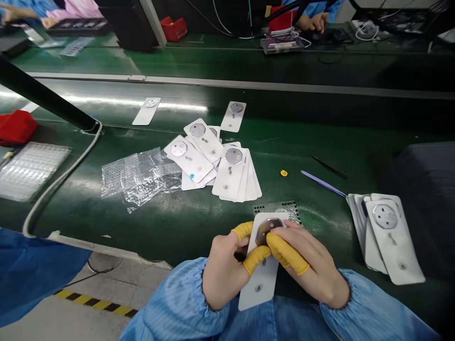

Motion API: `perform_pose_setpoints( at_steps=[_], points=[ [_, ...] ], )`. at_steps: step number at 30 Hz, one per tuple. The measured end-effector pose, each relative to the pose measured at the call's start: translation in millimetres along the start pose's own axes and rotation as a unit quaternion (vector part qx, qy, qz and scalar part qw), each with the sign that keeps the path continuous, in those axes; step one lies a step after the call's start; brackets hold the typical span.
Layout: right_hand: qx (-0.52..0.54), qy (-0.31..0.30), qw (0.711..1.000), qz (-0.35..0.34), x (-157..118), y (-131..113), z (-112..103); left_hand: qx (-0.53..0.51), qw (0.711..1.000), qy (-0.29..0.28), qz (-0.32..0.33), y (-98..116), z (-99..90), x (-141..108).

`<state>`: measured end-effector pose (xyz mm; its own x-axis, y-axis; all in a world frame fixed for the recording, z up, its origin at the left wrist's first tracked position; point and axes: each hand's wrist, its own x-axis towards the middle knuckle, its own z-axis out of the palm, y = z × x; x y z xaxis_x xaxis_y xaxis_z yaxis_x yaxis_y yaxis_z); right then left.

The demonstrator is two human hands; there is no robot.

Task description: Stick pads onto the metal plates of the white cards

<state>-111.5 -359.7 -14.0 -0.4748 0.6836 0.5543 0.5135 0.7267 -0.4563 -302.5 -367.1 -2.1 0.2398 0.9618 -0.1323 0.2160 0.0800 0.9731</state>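
Observation:
A white phone back cover [259, 286] with a shiny octagonal camera plate is held tilted in front of me. My left hand [231, 267] grips its left edge, thumb on the front, with yellow finger cots on thumb and finger. My right hand [307, 260] closes on the upper right edge, its yellow-cotted thumb and finger against the camera plate [267, 230]. Just beyond lies a clear sheet with black dots [280, 208]. Purple tweezers [323, 183], dark tweezers [330, 167] and a rolled yellow finger cot [283, 173] lie farther off.
Similar covers form a fanned pile [231, 175] ahead and a stack [394, 241] at right. Two single covers lie beyond. Bubble bags [142, 175], a clear tray [31, 170] and a black post [46, 94] with white cable stand left. Co-workers' hands [314, 22] show across the bench.

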Motion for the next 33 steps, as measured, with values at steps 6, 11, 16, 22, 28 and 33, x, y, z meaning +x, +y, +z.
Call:
perform_pose_setpoints(
  at_steps=[6, 11, 16, 22, 28, 33],
  points=[
    [-0.062, 0.047, 0.995, -0.062, -7.5, -0.3, 2.7, 0.004, 0.999, 0.000, 0.037, 10.4, 4.1, -3.1],
    [-0.062, 0.054, 0.995, -0.049, -16.3, 0.9, 5.1, 0.047, 0.997, -0.014, 0.057, 10.5, 8.4, -5.3],
    [-0.047, -0.009, 0.999, 0.000, -16.5, 0.8, -2.0, 0.129, 0.989, 0.020, 0.076, 5.0, 13.0, -5.7],
    [-0.089, -0.086, 0.992, -0.020, -13.9, -6.3, -4.1, 0.055, 0.996, 0.013, 0.062, 8.2, 10.4, -3.9],
    [0.032, -0.108, 0.994, 0.009, -17.0, 2.0, 4.9, -0.047, 0.998, -0.044, -0.016, -0.6, 12.2, 2.3],
    [0.073, -0.018, 0.991, 0.113, -24.3, 7.7, 14.2, -0.309, 0.948, -0.032, -0.074, -9.3, 23.9, 13.5]
  ],
)
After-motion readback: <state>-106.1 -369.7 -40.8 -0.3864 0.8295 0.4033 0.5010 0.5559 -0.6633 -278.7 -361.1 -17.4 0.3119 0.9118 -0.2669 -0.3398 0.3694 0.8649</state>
